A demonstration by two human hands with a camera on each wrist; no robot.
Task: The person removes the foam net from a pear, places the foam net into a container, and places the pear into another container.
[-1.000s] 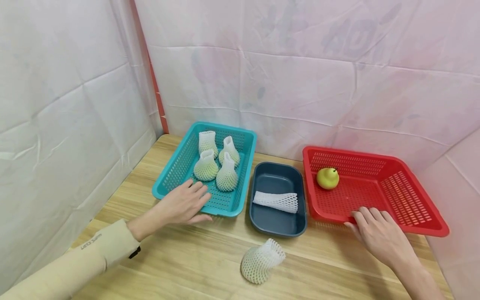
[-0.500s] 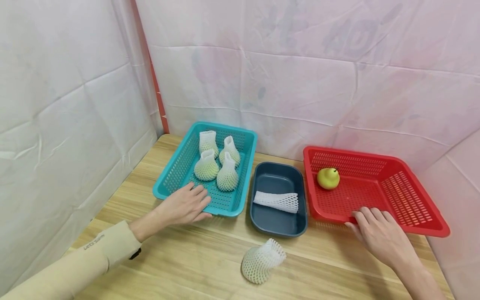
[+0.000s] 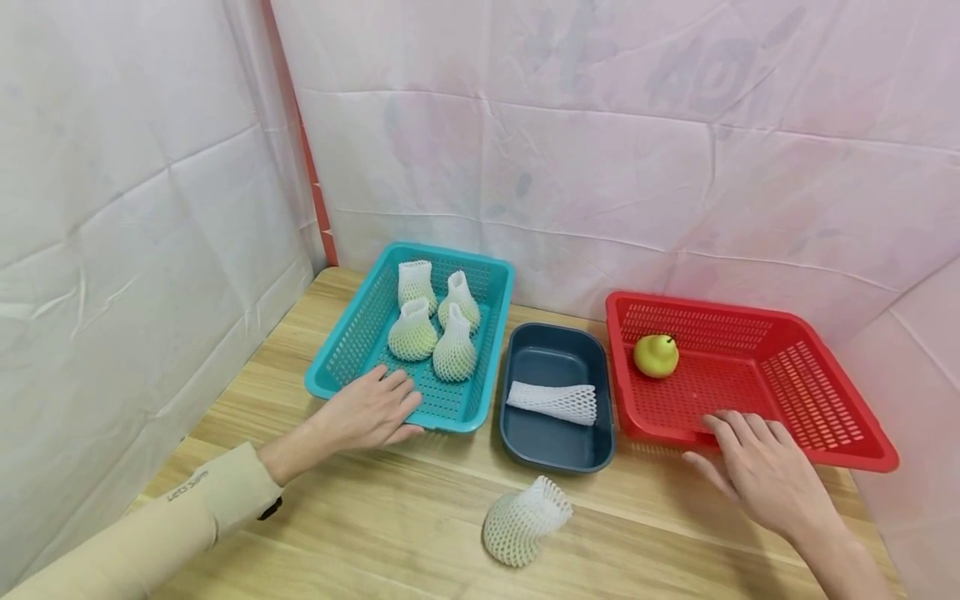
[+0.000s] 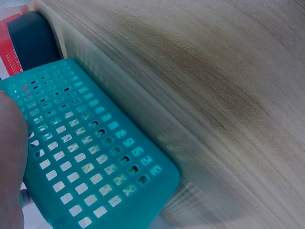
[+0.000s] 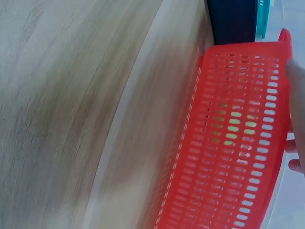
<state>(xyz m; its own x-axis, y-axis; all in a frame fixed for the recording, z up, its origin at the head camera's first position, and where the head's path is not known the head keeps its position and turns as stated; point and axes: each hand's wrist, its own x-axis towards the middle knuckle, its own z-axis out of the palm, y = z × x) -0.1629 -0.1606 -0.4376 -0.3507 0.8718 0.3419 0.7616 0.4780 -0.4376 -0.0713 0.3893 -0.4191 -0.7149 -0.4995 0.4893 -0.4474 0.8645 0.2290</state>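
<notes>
My left hand (image 3: 369, 408) rests on the near rim of a teal basket (image 3: 498, 333), its relaxed fingers draped over the edge and its thumb lying along the rim. Inside sit several pears (image 3: 454, 357) in white foam net sleeves. On the right, my right hand (image 3: 765, 471) lies over the near rim of a red basket (image 3: 813, 454), with the fingers inside and the thumb spread away outside. One bare yellow-green pear (image 3: 656, 357) stands in the red basket. The right wrist view shows fingertips (image 5: 295, 165) past the rim.
A dark blue tray (image 3: 558, 462) stands between the baskets, holding a flat foam net sleeve (image 3: 553, 403). In front of it, a netted pear (image 3: 517, 529) lies on the wooden table (image 3: 390, 533). Hung cloth (image 3: 570, 183) closes off the back and sides.
My left thumb has drawn in toward the teal basket's rim. My right thumb has moved away from the red basket's rim, and its fingers have shifted slightly. The pears, tray and baskets stay put.
</notes>
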